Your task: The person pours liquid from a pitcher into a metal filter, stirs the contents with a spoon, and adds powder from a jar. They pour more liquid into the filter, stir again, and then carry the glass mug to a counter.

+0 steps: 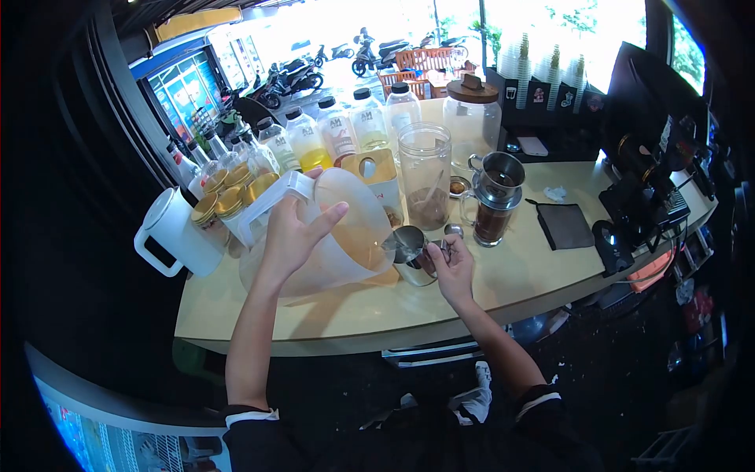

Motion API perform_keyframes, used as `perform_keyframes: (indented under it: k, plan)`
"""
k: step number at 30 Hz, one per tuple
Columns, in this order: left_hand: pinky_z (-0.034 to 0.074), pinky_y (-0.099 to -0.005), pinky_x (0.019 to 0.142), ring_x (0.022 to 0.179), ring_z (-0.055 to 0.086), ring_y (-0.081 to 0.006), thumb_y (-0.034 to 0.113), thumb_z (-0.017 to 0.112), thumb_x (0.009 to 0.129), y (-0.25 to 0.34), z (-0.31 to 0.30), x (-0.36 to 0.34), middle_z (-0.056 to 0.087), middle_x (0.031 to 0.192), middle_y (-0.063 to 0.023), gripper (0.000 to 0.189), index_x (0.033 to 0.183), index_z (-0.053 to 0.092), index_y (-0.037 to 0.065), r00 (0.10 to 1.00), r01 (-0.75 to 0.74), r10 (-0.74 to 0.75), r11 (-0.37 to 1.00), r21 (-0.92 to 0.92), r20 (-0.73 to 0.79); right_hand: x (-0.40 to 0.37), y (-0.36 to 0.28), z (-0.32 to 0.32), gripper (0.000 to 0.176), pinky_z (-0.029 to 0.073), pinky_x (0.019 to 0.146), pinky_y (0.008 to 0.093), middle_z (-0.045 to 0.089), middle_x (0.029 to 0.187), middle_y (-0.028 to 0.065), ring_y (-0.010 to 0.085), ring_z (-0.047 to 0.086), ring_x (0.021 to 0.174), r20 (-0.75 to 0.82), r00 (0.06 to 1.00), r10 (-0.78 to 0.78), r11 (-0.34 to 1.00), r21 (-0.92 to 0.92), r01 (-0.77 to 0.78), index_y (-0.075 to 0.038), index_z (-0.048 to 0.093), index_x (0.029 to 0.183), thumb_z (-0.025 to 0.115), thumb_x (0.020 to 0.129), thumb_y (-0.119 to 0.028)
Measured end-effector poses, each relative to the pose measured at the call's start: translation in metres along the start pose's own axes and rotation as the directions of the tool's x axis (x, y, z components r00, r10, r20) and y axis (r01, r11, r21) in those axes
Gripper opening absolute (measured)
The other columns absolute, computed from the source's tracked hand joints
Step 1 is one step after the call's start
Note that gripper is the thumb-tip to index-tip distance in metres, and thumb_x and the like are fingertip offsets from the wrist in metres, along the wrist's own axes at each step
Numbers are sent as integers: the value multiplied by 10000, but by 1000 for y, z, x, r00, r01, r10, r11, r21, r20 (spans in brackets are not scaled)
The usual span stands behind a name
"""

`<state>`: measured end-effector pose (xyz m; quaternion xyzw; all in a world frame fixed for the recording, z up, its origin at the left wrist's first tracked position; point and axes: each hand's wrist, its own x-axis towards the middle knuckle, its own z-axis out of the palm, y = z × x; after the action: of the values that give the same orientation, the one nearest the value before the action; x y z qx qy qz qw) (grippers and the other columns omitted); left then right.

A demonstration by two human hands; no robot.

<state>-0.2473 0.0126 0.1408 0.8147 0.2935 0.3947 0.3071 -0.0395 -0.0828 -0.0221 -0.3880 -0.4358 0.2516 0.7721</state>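
My left hand (292,242) is wrapped round the handle of a large translucent plastic pitcher (330,263), which is tipped to the right. Some pale liquid shows inside it, and clear liquid seems to run from its lip. Just under that lip is the dark mouth of a small metal cup (418,274). My right hand (454,271) pinches the cup's handle. Behind the cup stands a tall clear jar (427,204) with brownish contents low inside. To its right, a metal drip filter (499,175) sits on a glass mug of dark liquid (492,225).
A white jug (177,236) and several gold-lidded jars (230,200) stand at the left. Capped bottles (333,130) line the back. A wooden-lidded jar (472,118) is behind the filter. On the right lie a dark pouch (563,226) and black equipment (641,169).
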Motion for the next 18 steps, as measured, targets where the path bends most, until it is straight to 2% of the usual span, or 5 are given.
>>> perform_keyframes:
  k: [2,9,11,16,18]
  plan:
    - [356,-351,1034,1183,508,-212,265,716,816,-1,0,0,556,1239,-128,610,1315,474,10,1000,-2,2,1000,6,-1,-1,-2,4,106,387,629,179,509,753,-36,18,471,690,-59,997,42,996,83,-37,-28,499,924,605,913,-34]
    - [365,-353,1028,1175,510,-212,262,715,817,4,0,-2,556,1233,-125,609,1316,472,13,1000,16,-16,1000,8,-1,0,-3,5,100,396,634,179,524,757,-31,18,490,699,-67,995,68,991,119,-59,-23,505,935,603,916,-32]
    - [366,-353,1027,1175,510,-213,264,715,816,2,-1,-1,555,1232,-126,611,1317,470,13,1000,-4,4,1000,26,0,0,0,3,100,394,626,174,525,758,-31,16,489,696,-59,997,43,997,62,-39,-23,508,933,605,916,-36]
    - [365,-354,1028,1180,507,-216,273,716,815,-6,1,1,554,1236,-129,621,1322,466,14,999,-39,39,999,35,-10,0,-3,4,99,387,608,165,514,742,-37,9,478,679,-55,998,30,998,58,-27,-26,505,924,603,917,-38]
    - [437,-328,926,1051,591,-216,329,751,759,-8,3,2,623,1122,-154,679,1272,501,-39,990,-116,119,992,50,-79,0,-4,4,98,386,602,164,510,737,-39,7,474,672,-52,998,26,999,45,-24,-27,504,921,601,918,-37]
